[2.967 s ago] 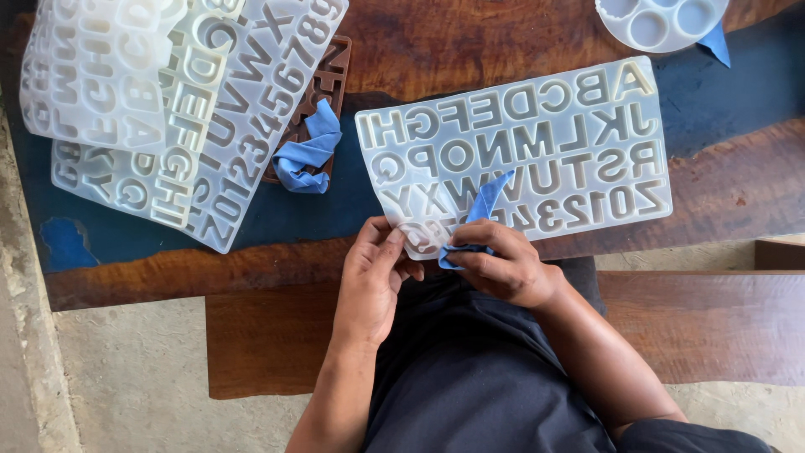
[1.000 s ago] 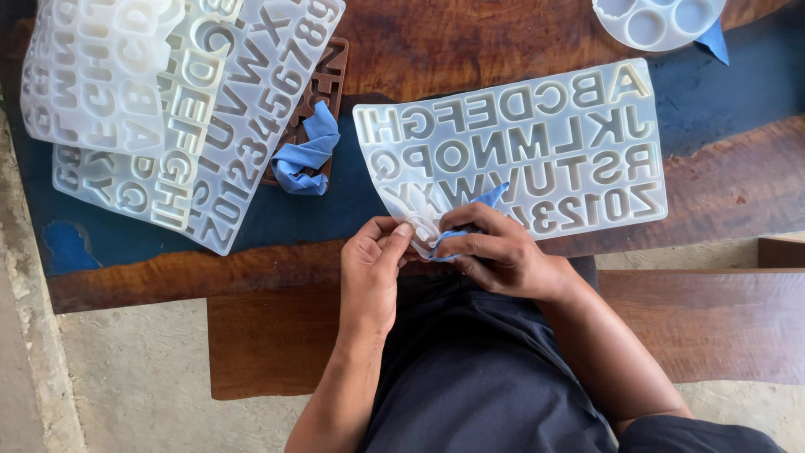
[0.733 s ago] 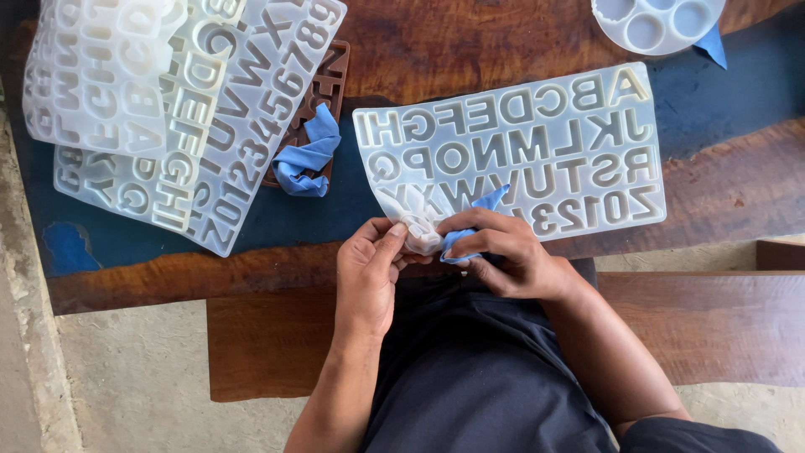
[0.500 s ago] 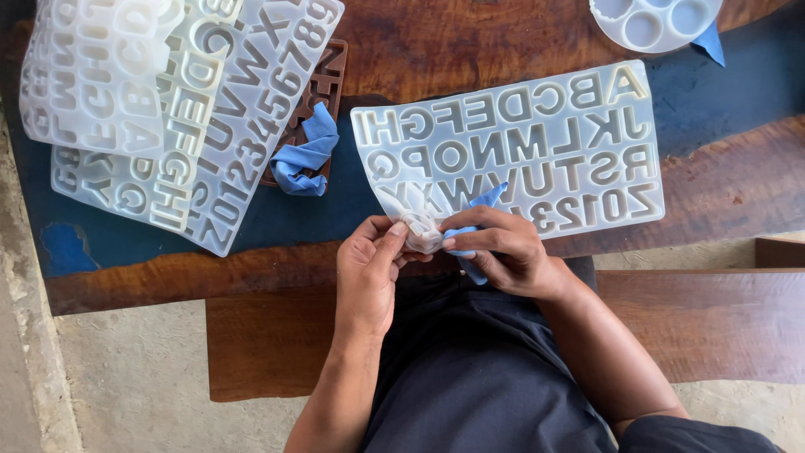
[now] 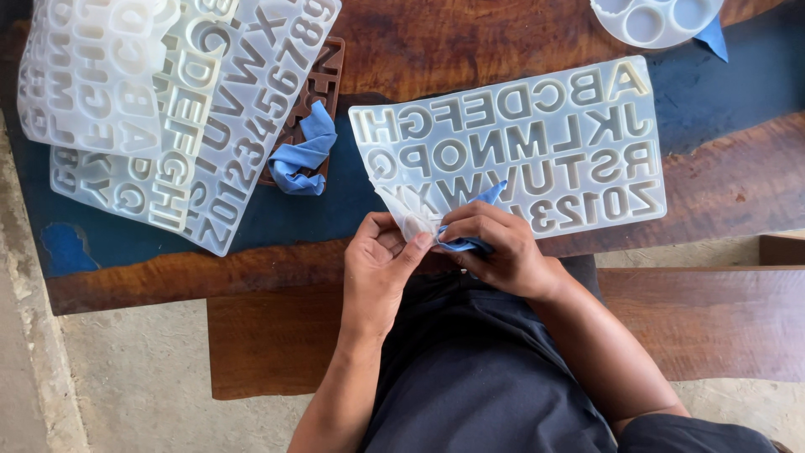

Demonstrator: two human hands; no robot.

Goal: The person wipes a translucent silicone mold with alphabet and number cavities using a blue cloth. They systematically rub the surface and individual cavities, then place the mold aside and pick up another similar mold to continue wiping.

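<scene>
Left hand (image 5: 381, 264) pinches up near corner of clear letter mould (image 5: 520, 143) at table edge; right hand (image 5: 495, 247) grips blue cloth (image 5: 470, 239) against it. Best: keep corner taut w/ left, wipe w/ short light strokes

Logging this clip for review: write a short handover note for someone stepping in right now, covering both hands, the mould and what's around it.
Left hand: pinches the bent-up near corner of the translucent letter mould.
Right hand: holds a blue cloth against that same corner.
Mould lies flat on the wooden table apart from that corner.
Elsewhere: two stacked moulds far left, a second blue cloth beside them, a round palette at the top edge.
Done: cannot tell how much is wiped.
Left: the rest of the mould looks untouched by the cloth.
</scene>
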